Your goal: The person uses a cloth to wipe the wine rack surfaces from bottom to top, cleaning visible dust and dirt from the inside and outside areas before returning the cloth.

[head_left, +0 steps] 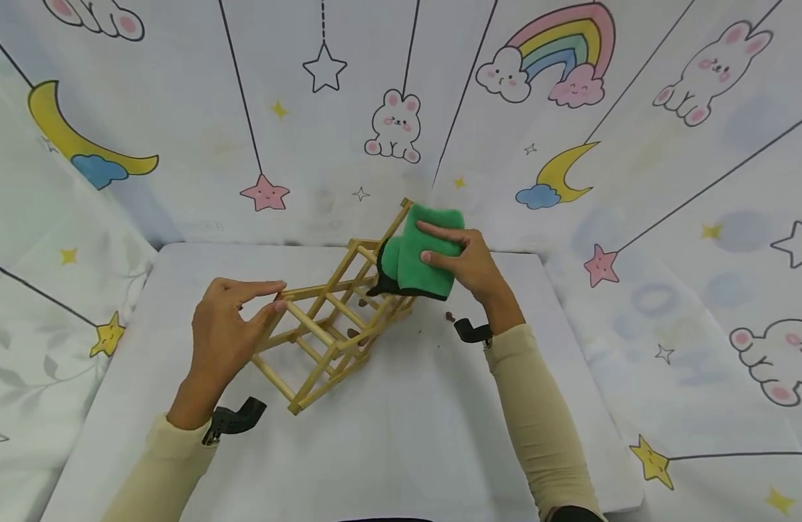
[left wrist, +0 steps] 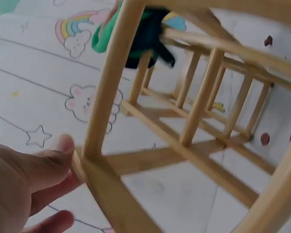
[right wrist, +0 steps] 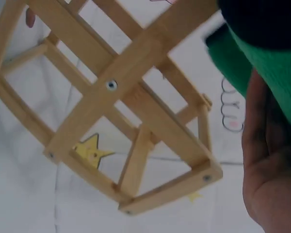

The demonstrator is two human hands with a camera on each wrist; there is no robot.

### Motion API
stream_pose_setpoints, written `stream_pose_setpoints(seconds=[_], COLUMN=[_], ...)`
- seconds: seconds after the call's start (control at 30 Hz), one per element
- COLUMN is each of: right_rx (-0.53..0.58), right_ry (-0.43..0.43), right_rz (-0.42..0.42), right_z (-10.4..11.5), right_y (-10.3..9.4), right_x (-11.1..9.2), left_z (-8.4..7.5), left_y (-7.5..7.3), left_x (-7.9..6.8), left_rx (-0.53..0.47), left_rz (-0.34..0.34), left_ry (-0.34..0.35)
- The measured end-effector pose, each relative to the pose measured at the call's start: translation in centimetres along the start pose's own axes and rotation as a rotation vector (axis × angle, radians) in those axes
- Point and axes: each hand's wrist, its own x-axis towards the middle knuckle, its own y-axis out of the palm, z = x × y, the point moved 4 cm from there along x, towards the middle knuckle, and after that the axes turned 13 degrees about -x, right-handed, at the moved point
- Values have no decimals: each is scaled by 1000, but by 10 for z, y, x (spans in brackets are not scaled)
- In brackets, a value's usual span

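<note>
A light wooden slatted rack stands at a slant on the white table, its joints fastened with small screws. My left hand pinches its near left upper corner between thumb and fingertips; the left wrist view shows the thumb against that corner. In my right hand is a folded green cloth with a dark edging. The cloth lies over the far right end of the rack, covering part of the bars there. In the right wrist view the palm is behind the cloth.
Small dark brown bits lie on the table, some seen through the rack and one near the right wrist. A white table fills the foreground. Behind it hangs a cloth backdrop printed with bunnies, stars and rainbows.
</note>
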Motion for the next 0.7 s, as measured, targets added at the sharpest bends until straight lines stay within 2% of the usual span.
stream_pose_setpoints(seconds=[0.07,0.17,0.27,0.37,0.5,0.63,0.7], right_rx=[20,23,-5,-33,-96,-173,-178], right_ry=[1,12,58,100,129,163,170], right_rz=[-128,-274,-323,-325,-304,-242,-203], right_z=[-6,-20,-36,-47,-47,-40,-36], right_y=[-12,-28,-35,-39,-43,-47,-47], right_x=[3,12,22,24,18,4,-4], left_z=[-11,-31,-46,-52,-43,-23,-11], left_y=[5,20,39,50,47,33,26], left_x=[-5,-17,-31,-39,-36,-24,-16], left_rx=[-12,-44,-63,-55,-50,-82,-108], left_rz=[-30,2,73,80,38,-5,-31], left_ry=[49,157,243,281,252,166,124])
